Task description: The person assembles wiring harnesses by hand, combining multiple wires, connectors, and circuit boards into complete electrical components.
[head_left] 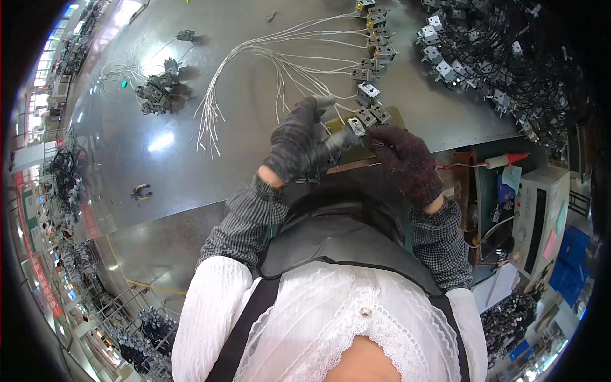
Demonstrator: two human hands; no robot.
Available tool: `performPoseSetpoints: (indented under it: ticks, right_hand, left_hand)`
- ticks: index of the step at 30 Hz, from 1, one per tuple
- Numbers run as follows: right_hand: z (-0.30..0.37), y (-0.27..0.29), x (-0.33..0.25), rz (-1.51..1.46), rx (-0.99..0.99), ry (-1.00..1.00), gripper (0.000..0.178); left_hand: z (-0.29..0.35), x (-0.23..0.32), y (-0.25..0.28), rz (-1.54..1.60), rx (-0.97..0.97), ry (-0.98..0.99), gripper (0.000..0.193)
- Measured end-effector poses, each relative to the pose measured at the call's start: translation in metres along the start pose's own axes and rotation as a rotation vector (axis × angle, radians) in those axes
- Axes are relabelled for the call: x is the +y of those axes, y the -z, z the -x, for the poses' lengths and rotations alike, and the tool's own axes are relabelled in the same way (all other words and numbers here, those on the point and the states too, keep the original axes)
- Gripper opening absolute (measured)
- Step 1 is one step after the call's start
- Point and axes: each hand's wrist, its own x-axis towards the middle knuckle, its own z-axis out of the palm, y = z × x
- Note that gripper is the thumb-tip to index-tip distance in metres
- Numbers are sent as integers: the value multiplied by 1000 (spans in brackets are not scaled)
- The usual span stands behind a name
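My right hand (407, 159), in a dark maroon knitted glove, is closed with its fingertips at a small silver metal connector block (356, 127). My left hand (294, 141), in a grey glove, is slightly blurred by motion. Its thumb stretches toward that block and stands apart from the fingers, which point up and to the right. Beside the right fingertips sit more blocks (380, 113) on a yellowish plate (396, 119). A row of similar blocks (369, 69) runs away from me, with thin white wires (245, 48) trailing left from them.
A heap of blocks with black cables (471, 63) covers the table's far right. A smaller cluster (156, 94) lies at left, and yellow-handled pliers (140, 191) rest near the front edge. At right stand a red-tipped probe (508, 160) and a white instrument box (541, 210).
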Motion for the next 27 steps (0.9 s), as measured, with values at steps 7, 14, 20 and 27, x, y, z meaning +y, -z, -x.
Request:
performPoseSetpoints:
  ticks: [7,14,20,27]
  right_hand:
    - [6,-24,12,-141,-145,-13,28]
    - [-11,-11,32,59,-84,0,31]
    - [-25,-12,45,152,5,-31,30]
    - [-13,-2,20,51,-24,-40,28]
  left_hand:
    - [31,5,-5,-873,-190,-174,51]
    - [6,-29,9,-299,-86,-3,48]
    - [-21,-16,8,-616,-266,-45,49]
    - [-11,-8,-15,-910,-228,-243,55]
